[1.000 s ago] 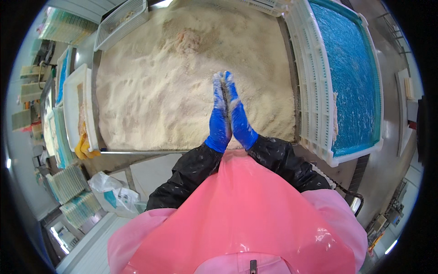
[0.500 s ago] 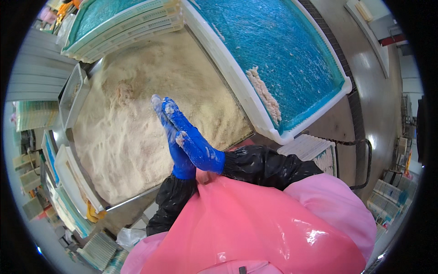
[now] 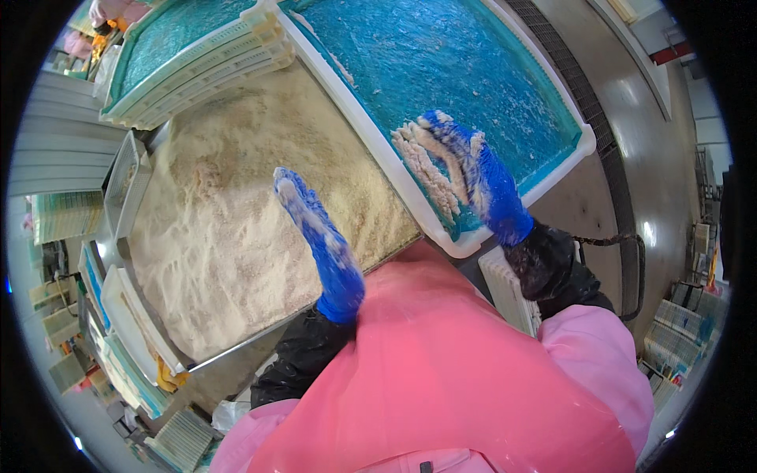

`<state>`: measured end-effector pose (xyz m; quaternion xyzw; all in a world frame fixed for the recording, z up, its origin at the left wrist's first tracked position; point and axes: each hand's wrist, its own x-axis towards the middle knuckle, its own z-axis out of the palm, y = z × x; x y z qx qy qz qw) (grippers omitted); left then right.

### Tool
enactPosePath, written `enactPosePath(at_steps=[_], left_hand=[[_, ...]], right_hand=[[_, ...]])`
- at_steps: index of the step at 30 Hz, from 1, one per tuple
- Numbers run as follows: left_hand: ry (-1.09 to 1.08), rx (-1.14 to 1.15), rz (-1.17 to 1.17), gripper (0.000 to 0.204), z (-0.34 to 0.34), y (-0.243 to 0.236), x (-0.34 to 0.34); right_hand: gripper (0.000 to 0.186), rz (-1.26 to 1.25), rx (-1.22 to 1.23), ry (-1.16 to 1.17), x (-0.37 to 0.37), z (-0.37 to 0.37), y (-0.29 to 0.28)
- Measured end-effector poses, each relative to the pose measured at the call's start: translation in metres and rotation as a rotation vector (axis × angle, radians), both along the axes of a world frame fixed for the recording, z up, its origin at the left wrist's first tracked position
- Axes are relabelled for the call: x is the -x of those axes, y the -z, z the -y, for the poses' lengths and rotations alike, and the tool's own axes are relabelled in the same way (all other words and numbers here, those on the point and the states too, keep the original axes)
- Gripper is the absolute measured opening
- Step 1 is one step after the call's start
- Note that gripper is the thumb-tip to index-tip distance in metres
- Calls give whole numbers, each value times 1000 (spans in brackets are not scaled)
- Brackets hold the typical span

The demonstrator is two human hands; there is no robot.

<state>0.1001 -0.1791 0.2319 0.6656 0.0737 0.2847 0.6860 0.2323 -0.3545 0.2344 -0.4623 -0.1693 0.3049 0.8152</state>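
My right hand (image 3: 493, 185), in a crumb-dusted blue glove, is over the near corner of a white tray (image 3: 430, 209) lined with blue-green sheeting. Its fingers curve against a pale breaded strip (image 3: 448, 158). Right beside that lies a lumpy breaded strip (image 3: 419, 172), along the tray's left wall. My left hand (image 3: 322, 248) hovers over a wide bed of pale breadcrumbs (image 3: 229, 260). That glove is coated with crumbs too; its fingers stretch out together, with nothing visible in them. A clumped patch (image 3: 206, 180) shows in the crumbs farther off.
Stacked white trays (image 3: 213, 67) with blue-green lining stand at the far left. A white basket (image 3: 126, 185) and a pale tub (image 3: 130, 315) flank the crumb bed. A dark hose or rail (image 3: 635, 268) curves at the right. Someone else's sleeve (image 3: 114, 9) shows far left.
My hands were pressed together above the crumbs and have parted. The right one has moved right onto the blue-green lined tray with a breaded strip; the left remains over the crumbs.
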Motion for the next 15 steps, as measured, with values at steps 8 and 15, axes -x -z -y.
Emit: enactPosePath(at_steps=[8,15], left_hand=[[18,-194,-368,72,-64,97,58],[236,-857,-804,84,-141,150,152]], right_hand=[[57,87,290,-64,-16,10,23],[51,327,689,364,7,6,21]])
